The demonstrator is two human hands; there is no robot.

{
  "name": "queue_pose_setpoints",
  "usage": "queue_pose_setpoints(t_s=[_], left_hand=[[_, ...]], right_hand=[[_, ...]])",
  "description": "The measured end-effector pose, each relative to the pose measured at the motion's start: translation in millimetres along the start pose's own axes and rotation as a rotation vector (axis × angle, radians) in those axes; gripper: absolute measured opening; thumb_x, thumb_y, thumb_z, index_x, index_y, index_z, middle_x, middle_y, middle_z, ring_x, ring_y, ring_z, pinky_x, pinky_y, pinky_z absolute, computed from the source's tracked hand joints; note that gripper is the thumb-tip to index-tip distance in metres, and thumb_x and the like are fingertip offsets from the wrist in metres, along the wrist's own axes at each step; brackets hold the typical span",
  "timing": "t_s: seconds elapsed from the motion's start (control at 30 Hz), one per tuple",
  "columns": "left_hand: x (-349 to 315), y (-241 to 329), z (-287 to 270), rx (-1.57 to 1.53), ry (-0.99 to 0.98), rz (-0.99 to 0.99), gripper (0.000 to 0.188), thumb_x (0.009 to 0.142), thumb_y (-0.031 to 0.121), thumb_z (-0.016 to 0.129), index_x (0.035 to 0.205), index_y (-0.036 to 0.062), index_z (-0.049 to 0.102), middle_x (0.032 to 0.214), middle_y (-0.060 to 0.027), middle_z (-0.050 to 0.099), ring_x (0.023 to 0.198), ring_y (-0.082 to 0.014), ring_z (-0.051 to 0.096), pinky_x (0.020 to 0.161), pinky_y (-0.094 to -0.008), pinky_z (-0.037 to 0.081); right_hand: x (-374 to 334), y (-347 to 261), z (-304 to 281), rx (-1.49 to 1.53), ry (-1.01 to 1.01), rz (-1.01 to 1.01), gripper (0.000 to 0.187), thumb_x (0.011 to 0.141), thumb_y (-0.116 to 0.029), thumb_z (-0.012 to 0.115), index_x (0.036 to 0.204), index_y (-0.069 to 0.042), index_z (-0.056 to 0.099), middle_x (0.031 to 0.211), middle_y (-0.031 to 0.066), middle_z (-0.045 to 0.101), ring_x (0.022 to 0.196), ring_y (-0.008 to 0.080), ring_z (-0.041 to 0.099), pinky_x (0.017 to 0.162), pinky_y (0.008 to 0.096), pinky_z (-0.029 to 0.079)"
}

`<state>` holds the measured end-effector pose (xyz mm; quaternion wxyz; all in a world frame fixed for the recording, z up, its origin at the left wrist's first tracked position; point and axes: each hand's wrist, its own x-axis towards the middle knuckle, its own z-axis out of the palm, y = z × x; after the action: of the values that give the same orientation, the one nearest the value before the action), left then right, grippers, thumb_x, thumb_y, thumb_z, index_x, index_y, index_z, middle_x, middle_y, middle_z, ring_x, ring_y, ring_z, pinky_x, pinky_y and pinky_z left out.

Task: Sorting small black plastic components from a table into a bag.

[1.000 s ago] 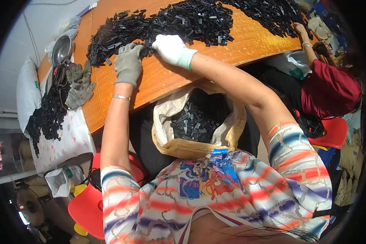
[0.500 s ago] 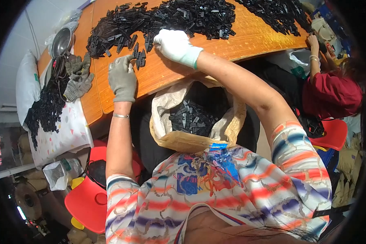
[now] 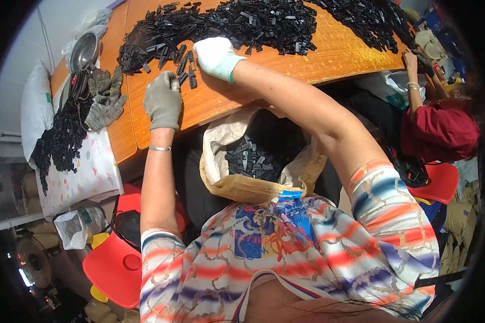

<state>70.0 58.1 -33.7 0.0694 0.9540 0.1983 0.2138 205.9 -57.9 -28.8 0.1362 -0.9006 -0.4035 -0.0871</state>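
My left hand (image 3: pixel 163 101), in a grey glove, rests low over the wooden table (image 3: pixel 242 86) with its fingers curled in. Whatever its fingers hold, if anything, is hidden. Just beyond its fingertips lie a few loose black plastic clip-like pieces (image 3: pixel 192 77). In a white glove, my right hand (image 3: pixel 215 56) is closed beside those pieces, at the near edge of a large pile of black pieces (image 3: pixel 269 27); its fingertips are out of sight. Between my legs stands an open paper sack (image 3: pixel 237 185) with a pale lining, holding many similar black pieces (image 3: pixel 248 159).
At the left are a metal bowl (image 3: pixel 84 51), worn grey gloves (image 3: pixel 105 105) and a heap of black pieces (image 3: pixel 59 148). A red chair (image 3: pixel 116 269) is behind on the left. Another person in a dark red top (image 3: pixel 439 132) works at the right, by a second pile (image 3: pixel 366 27).
My right hand has shifted slightly left, toward my left hand. The loose black pieces between the hands lie differently, and my left hand's fingers have drawn in a little.
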Motion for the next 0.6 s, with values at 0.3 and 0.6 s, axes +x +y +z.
queue_pose_setpoints(t_s=[0.3,0.6], left_hand=[[-11,-7,-1,-0.012,0.059,0.013,0.019,0.084,0.025,0.063,0.098,0.0123,0.065,0.100,-0.0082,0.065,0.095,-0.0290,0.060,0.082,-0.0406,0.048],[-14,-10,-13,0.128,-0.029,0.139,0.017,0.085,0.022,0.062,0.100,0.0155,0.066,0.102,-0.0046,0.063,0.099,-0.0268,0.058,0.083,-0.0399,0.049]], right_hand=[[-11,22,-24,0.077,0.003,0.003,0.018,0.076,-0.012,0.056,0.087,-0.012,0.070,0.091,0.0122,0.068,0.084,0.0312,0.067,0.071,0.0414,0.053],[-37,45,-30,0.155,-0.047,0.177,0.023,0.082,-0.034,0.063,0.085,-0.012,0.070,0.083,0.0112,0.068,0.081,0.0282,0.066,0.073,0.0384,0.050]])
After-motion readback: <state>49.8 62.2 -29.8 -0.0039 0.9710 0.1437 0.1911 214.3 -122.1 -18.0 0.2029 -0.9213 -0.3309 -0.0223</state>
